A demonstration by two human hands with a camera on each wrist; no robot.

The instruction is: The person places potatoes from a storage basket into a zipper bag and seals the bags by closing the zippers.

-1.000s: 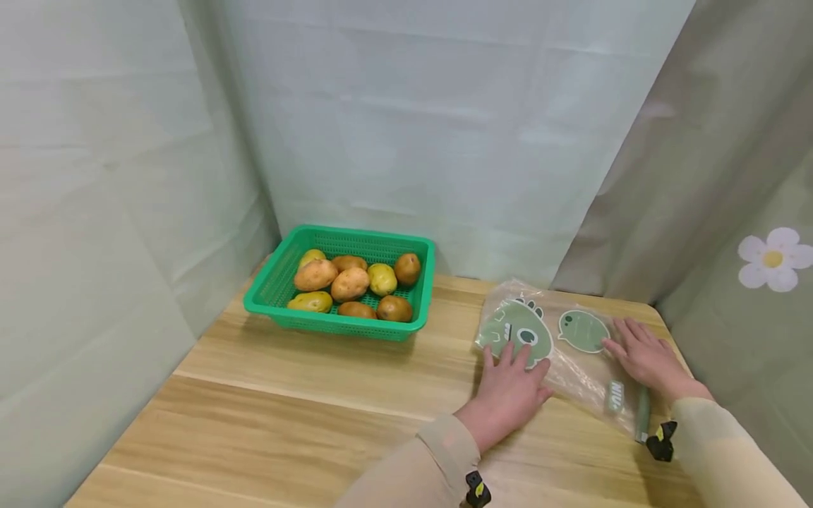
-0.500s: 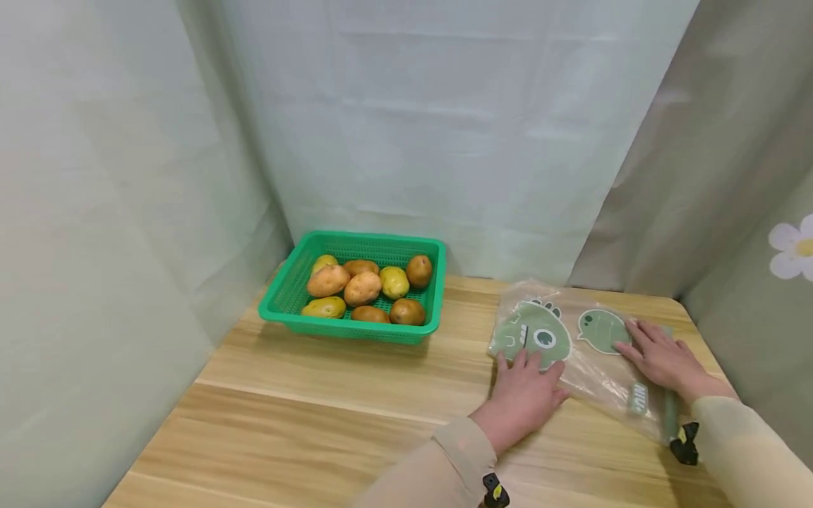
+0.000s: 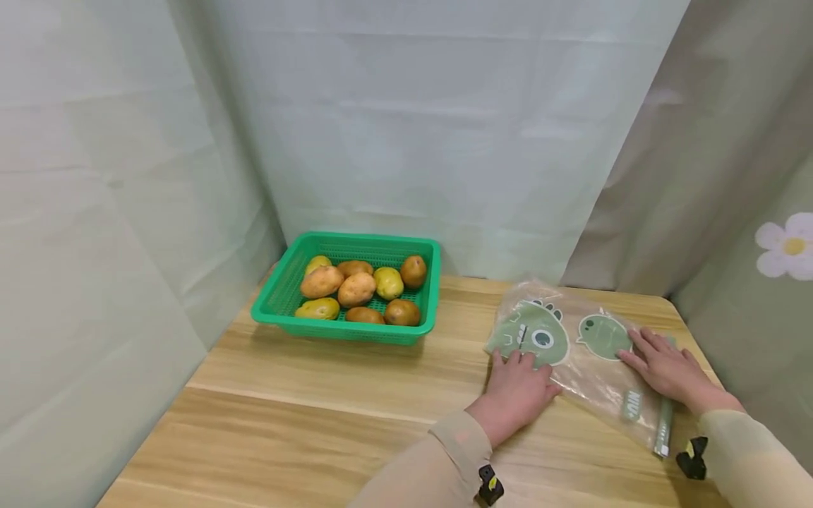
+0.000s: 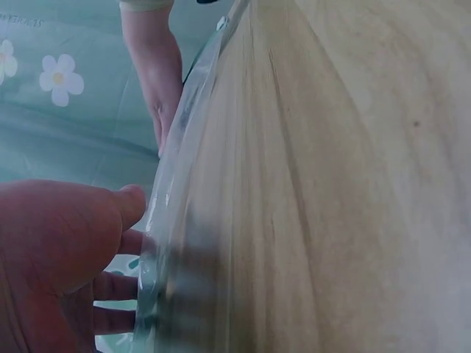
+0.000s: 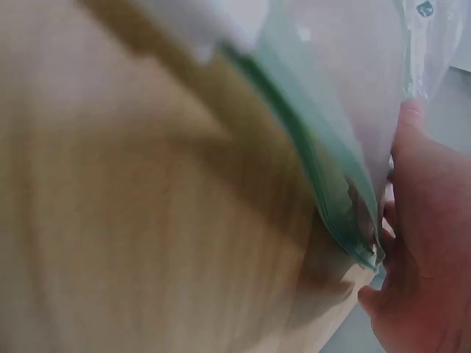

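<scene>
A clear plastic zip bag [image 3: 587, 367] printed with green cartoon dinosaurs lies flat on the wooden table [image 3: 330, 409] at the right. My left hand [image 3: 517, 391] rests palm down on the bag's near left corner, fingers straight. My right hand [image 3: 667, 370] lies flat on the bag's right side, close to the green zip strip [image 3: 663, 427]. The left wrist view shows my left hand [image 4: 66, 265] at the bag's edge [image 4: 169, 220]; the right wrist view shows my right hand [image 5: 419, 265] against the bag's green seal [image 5: 316, 176].
A green plastic basket [image 3: 279, 314] holding several potatoes [image 3: 356, 289] stands at the back left of the table. Pale curtains close in the back and both sides. A flower print [image 3: 787, 247] marks the right curtain.
Both hands stay flat on the bag; the right hand has slid slightly along it. The head view has shifted a little.
</scene>
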